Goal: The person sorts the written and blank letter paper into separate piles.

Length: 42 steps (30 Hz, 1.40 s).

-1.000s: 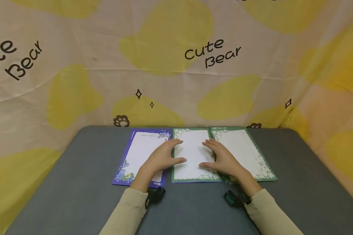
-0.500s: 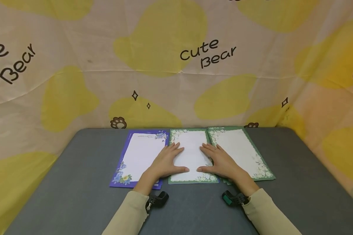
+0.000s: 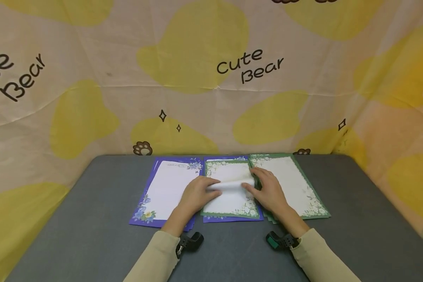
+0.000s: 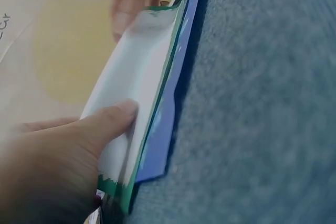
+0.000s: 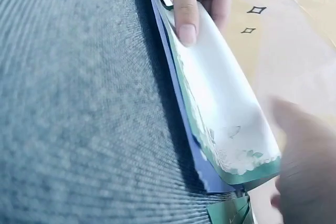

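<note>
A white sheet of paper with a green floral border (image 3: 229, 205) bows up into a ridge across its middle, at the centre of the table. On its left edge my left hand (image 3: 197, 194) pinches it, thumb on top and fingers behind the ridge, as the left wrist view also shows. My right hand (image 3: 270, 192) grips the opposite edge, its thumb lying over the ridge. Under this sheet a blue-bordered sheet (image 3: 229, 219) shows at the top and bottom. In the right wrist view the raised paper (image 5: 220, 82) stands curved above the blue sheet (image 5: 207, 174).
Blue-bordered floral sheets (image 3: 165, 192) lie in a stack to the left, partly under my left forearm. Green-bordered sheets (image 3: 285, 176) are fanned at the right. The grey table (image 3: 229, 254) ends at a yellow-patterned cloth (image 3: 190, 47) behind.
My hands went from hovering over the middle sheet, to lying flat on it, to gripping its sides. The green-bordered sheet has buckled upward, uncovering the blue one below.
</note>
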Motion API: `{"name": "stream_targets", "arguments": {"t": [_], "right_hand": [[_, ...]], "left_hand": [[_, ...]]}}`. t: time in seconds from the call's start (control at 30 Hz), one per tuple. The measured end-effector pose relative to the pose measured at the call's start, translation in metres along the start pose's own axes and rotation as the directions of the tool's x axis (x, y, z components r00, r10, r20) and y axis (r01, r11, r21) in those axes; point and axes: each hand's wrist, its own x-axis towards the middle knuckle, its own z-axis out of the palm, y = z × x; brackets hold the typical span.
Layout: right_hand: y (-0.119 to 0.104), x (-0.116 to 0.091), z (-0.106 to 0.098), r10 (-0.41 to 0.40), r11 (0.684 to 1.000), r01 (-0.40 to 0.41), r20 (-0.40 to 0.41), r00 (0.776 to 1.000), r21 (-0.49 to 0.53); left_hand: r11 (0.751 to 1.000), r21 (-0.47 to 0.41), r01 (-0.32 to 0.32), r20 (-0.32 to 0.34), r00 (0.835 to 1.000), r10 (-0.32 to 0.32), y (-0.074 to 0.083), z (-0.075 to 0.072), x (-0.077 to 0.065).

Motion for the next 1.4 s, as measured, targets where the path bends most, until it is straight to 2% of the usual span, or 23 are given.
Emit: {"name": "stream_targets", "arguments": {"t": [0.1, 0.27, 0.43, 0.53, 0.6, 0.67, 0.73, 0.83, 0.93, 1.03, 1.13, 1.2, 1.27, 1.33, 1.4], "right_hand": [[-0.002, 0.001, -0.001, 0.117, 0.992, -0.115, -0.063, 0.991, 0.045], [-0.004, 0.001, -0.002, 0.245, 0.945, -0.239, -0.003, 0.969, 0.223], [-0.005, 0.0, -0.004, 0.278, 0.869, -0.267, 0.036, 0.96, 0.416], [-0.006, 0.001, -0.005, 0.275, 0.803, -0.266, 0.065, 0.959, 0.534], [-0.007, 0.001, -0.006, 0.279, 0.76, -0.271, 0.08, 0.957, 0.591], [-0.007, 0.002, -0.006, 0.287, 0.722, -0.279, 0.094, 0.953, 0.633], [-0.008, 0.003, -0.008, 0.294, 0.694, -0.289, 0.106, 0.95, 0.659], [-0.01, 0.005, -0.01, 0.302, 0.658, -0.302, 0.125, 0.945, 0.69], [-0.01, 0.006, -0.015, 0.303, 0.632, -0.303, 0.133, 0.944, 0.713], [-0.009, 0.007, -0.022, 0.3, 0.635, -0.304, 0.136, 0.944, 0.71], [-0.007, 0.009, -0.03, 0.297, 0.673, -0.318, 0.149, 0.943, 0.668], [-0.005, 0.01, -0.035, 0.293, 0.7, -0.335, 0.174, 0.94, 0.631], [-0.004, 0.01, -0.04, 0.282, 0.727, -0.344, 0.199, 0.939, 0.594], [-0.003, 0.011, -0.045, 0.278, 0.731, -0.361, 0.23, 0.933, 0.579], [-0.002, 0.011, -0.049, 0.274, 0.722, -0.379, 0.264, 0.925, 0.579]], "left_hand": [[1.0, -0.017, -0.005, -0.027, 1.0, 0.004, 0.001, 0.001, -0.001], [0.998, -0.051, -0.033, -0.085, 0.996, 0.029, 0.004, 0.0, -0.001], [0.994, -0.067, -0.092, -0.117, 0.99, 0.084, 0.005, 0.0, -0.001], [0.992, -0.085, -0.098, -0.117, 0.989, 0.087, 0.005, 0.001, 0.0], [0.991, -0.109, -0.071, -0.122, 0.991, 0.058, 0.005, 0.001, 0.0], [0.983, -0.183, -0.018, -0.136, 0.991, -0.008, 0.006, 0.0, 0.001], [0.957, -0.288, 0.045, -0.158, 0.983, -0.093, 0.006, -0.001, 0.002], [0.88, -0.455, 0.135, -0.163, 0.959, -0.231, 0.007, -0.002, 0.003], [0.813, -0.55, 0.191, -0.127, 0.943, -0.307, 0.007, -0.003, 0.005], [0.737, -0.642, 0.214, -0.077, 0.938, -0.339, 0.008, -0.004, 0.007], [0.662, -0.717, 0.22, -0.027, 0.939, -0.342, 0.01, -0.007, 0.008], [0.652, -0.729, 0.211, -0.025, 0.943, -0.332, 0.012, -0.009, 0.008], [0.657, -0.729, 0.191, -0.036, 0.948, -0.315, 0.014, -0.011, 0.008], [0.663, -0.729, 0.172, -0.052, 0.951, -0.304, 0.014, -0.012, 0.008], [0.665, -0.73, 0.159, -0.064, 0.952, -0.298, 0.015, -0.012, 0.008]]}}
